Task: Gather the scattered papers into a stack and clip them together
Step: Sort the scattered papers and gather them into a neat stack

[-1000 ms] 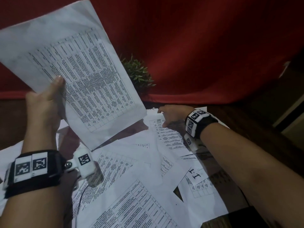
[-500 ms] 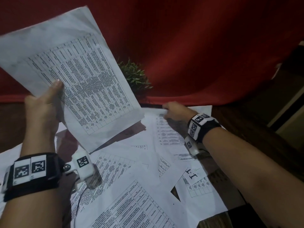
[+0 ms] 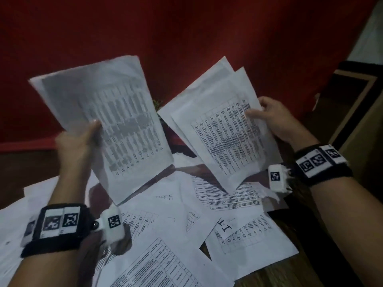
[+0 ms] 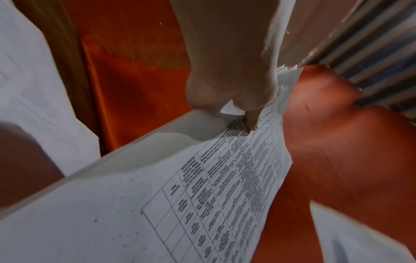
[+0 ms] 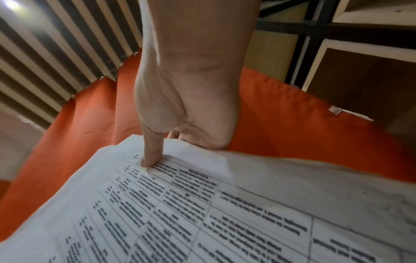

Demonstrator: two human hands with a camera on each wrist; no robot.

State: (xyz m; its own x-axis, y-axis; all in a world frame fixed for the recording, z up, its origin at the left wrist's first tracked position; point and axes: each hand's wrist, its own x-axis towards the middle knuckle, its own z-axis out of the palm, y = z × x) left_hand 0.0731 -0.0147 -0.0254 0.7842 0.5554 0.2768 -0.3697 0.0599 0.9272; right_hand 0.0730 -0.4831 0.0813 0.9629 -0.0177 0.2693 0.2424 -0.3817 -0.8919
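My left hand (image 3: pixel 80 139) holds a small sheaf of printed papers (image 3: pixel 116 121) up in the air at the left, thumb on the front and fingers behind; the left wrist view shows that thumb (image 4: pixel 249 121) pressed on the printed sheet (image 4: pixel 202 195). At the right, my right hand (image 3: pixel 267 119) pinches a second bunch of printed sheets (image 3: pixel 221 133), also lifted off the table, with its thumb (image 5: pixel 150 153) on the top page (image 5: pixel 202 213). Several more printed sheets (image 3: pixel 165 235) lie scattered on the wooden table (image 3: pixel 290 274) below. No clip is visible.
A red curtain (image 3: pixel 186 38) hangs right behind the table. A small green plant (image 3: pixel 158 103) peeks out between the two held bunches. A dark wooden cabinet or door (image 3: pixel 352 104) stands at the right.
My right hand has lifted its sheets from the back of the table up into the air. The left hand's sheaf has moved right and a little lower, towards the other bunch.
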